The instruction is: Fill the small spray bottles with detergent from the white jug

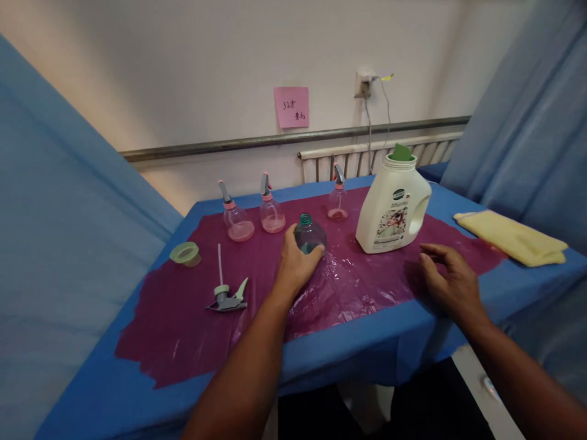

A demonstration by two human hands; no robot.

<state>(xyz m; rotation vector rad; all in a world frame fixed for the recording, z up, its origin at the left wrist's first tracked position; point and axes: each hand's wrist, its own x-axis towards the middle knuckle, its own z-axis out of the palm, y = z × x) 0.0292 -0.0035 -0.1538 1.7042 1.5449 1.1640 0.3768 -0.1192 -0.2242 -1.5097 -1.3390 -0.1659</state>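
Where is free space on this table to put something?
Free: front-left of the maroon plastic sheet, before the grey spray trigger head; between the white detergent jug and the folded yellow cloth. Crowded: the back row of three pink spray bottles, and the clear round bottle in the left hand.

Open mat (183,330) front-left; sprayer head (228,297) near; spray bottles (272,215) line rear; detergent jug (393,205) blocks right-centre.

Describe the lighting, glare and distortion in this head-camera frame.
Head view: dim, soft indoor light. Glare patches sit on the crinkled plastic sheet beside the left hand, which grips the small bottle. A faint shadow lies beside the right hand. Wide-angle stretch splays the edges of the table.
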